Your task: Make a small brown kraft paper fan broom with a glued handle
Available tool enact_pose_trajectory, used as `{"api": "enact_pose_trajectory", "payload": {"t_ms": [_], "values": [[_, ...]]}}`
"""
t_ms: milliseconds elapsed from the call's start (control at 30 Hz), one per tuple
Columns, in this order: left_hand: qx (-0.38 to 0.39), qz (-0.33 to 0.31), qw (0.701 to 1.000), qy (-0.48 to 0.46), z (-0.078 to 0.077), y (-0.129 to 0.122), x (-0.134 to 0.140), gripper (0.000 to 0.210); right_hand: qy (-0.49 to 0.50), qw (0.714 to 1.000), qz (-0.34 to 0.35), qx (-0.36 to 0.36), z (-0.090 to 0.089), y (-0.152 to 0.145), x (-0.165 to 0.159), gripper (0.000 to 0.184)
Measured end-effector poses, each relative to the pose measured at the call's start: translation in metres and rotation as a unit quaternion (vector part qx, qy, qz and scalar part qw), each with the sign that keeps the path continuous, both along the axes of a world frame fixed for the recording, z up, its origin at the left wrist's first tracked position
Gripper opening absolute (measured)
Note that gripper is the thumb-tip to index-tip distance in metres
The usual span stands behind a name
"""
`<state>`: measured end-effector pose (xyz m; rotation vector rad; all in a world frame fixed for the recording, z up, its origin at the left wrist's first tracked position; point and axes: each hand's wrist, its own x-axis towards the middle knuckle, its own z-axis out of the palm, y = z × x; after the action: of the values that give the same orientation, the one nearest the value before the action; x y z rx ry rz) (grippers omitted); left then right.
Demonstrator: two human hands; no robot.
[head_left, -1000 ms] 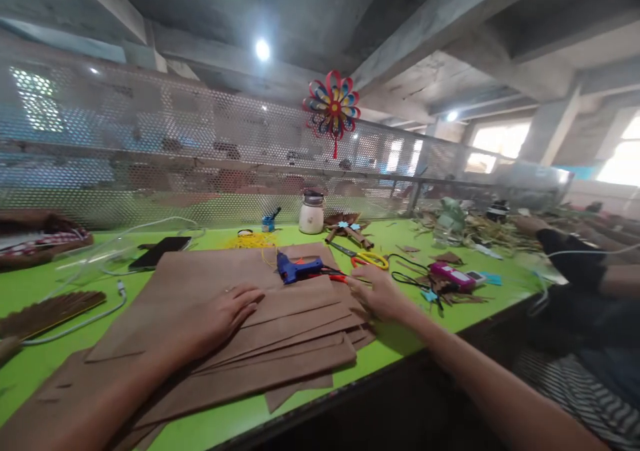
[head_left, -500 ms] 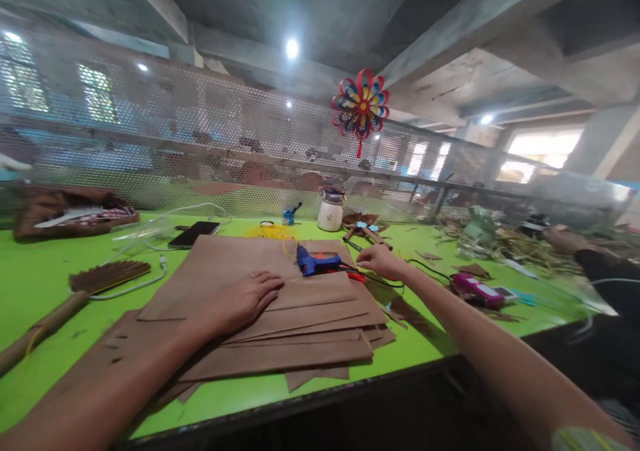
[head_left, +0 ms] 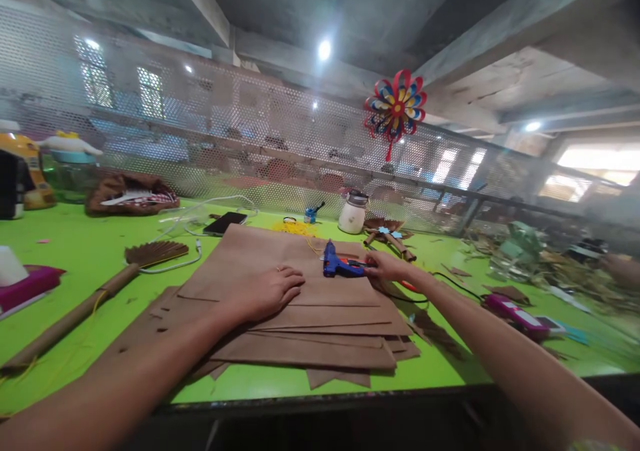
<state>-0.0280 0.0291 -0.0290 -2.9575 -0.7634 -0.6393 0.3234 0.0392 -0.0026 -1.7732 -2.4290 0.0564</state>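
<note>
In the head view, at six o'clock, we see smooth, folded brown paper sheets under our left hand, flattened palm down; we judge them light, flexible, easily creased, best lifted by an edge. At two o'clock from it lies a blue hot-glue gun, likely rigid, best taken by its handle; our right hand curls there, its grip unclear

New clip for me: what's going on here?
A person's left hand lies flat on stacked brown paper. The right hand is at the handle end of a blue glue gun; whether it grips anything is unclear. A white jar stands farther back, near the mesh screen.
</note>
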Motion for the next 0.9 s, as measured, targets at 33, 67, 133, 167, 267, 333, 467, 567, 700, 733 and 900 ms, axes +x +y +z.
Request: {"api": "enact_pose_trajectory", "payload": {"t_ms": [33,67,133,167,267,333,467,567,700,733,900], "values": [[-0.002,-0.001,1.0,-0.002,0.0,0.0,0.0,0.044,-0.002,1.0,-0.007,0.009,0.0,-0.002,0.004,0.023],[-0.004,-0.002,1.0,-0.003,-0.001,0.0,0.0,0.044,-0.004,1.0,-0.016,0.018,0.0,-0.004,0.008,0.023],[-0.006,-0.002,1.0,0.001,-0.001,0.0,0.0,0.045,-0.009,0.998,-0.045,0.04,0.001,-0.005,0.019,0.024],[-0.006,-0.002,1.0,0.002,-0.001,0.001,0.0,0.045,-0.012,0.996,-0.064,0.053,0.003,-0.005,0.026,0.024],[-0.004,-0.001,1.0,0.003,-0.002,0.001,0.0,0.045,-0.026,0.99,-0.116,0.079,0.008,-0.004,0.047,0.025],[-0.002,0.001,1.0,0.007,-0.002,0.001,0.0,0.045,-0.037,0.988,-0.13,0.074,0.013,-0.003,0.059,0.022],[0.002,0.006,1.0,0.013,-0.002,0.0,0.0,0.045,-0.052,0.988,-0.137,0.054,0.026,-0.007,0.076,0.019],[0.0,0.007,1.0,0.013,-0.003,0.001,0.0,0.045,-0.064,0.988,-0.135,0.037,0.045,-0.014,0.084,0.019],[-0.005,0.015,1.0,0.016,-0.004,0.002,0.001,0.045,-0.088,0.987,-0.129,0.039,0.074,-0.022,0.093,0.024],[-0.007,0.017,1.0,0.017,-0.004,0.001,0.001,0.045,-0.098,0.985,-0.137,0.048,0.078,-0.024,0.093,0.024],[-0.012,0.019,1.0,0.02,0.001,-0.003,0.001,0.046,-0.17,0.966,-0.157,0.119,0.076,-0.03,0.088,0.02]]}}
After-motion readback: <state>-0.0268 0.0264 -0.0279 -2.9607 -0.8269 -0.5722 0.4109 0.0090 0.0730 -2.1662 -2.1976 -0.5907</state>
